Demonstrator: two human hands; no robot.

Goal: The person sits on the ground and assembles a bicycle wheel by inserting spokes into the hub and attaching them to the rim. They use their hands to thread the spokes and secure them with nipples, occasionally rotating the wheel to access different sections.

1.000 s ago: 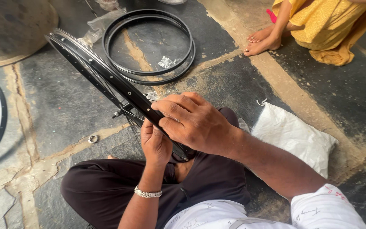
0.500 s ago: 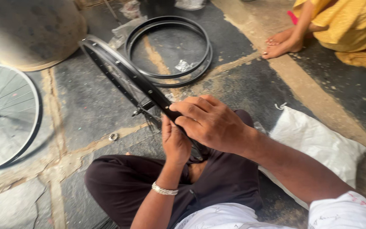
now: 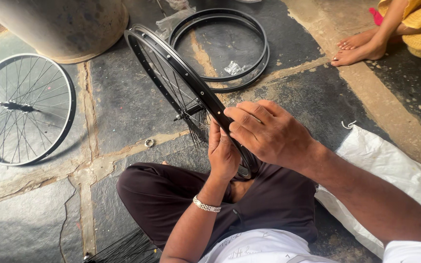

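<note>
Stone floor [image 3: 123, 97], dark slabs with pale joints; person seated cross-legged on it. Landmark: black bicycle rim [image 3: 181, 78] held upright on edge over the lap, spokes and hub axle visible inside it. Left of the rim, well apart: a finished spoked wheel [image 3: 23, 109] lying flat. Behind the rim: two bare black hoops [image 3: 220, 46] stacked flat. Right of the rim, near the knee: white sack [image 3: 391, 175]. Far right of the rim: another person's bare feet [image 3: 356, 48]. Just left of the rim's lower part: a small metal ring [image 3: 149, 142] on the floor. Right hand [image 3: 269, 136] closed over the rim's outer edge, fingers wrapped on it. Left hand [image 3: 222, 153] on the inner side, fingers together against the rim near the spokes; whether it pinches a spoke or nipple, cannot tell. Judgement: keep the rim steadied by the right hand and work one spoke hole at a time, seated squarely.
</note>
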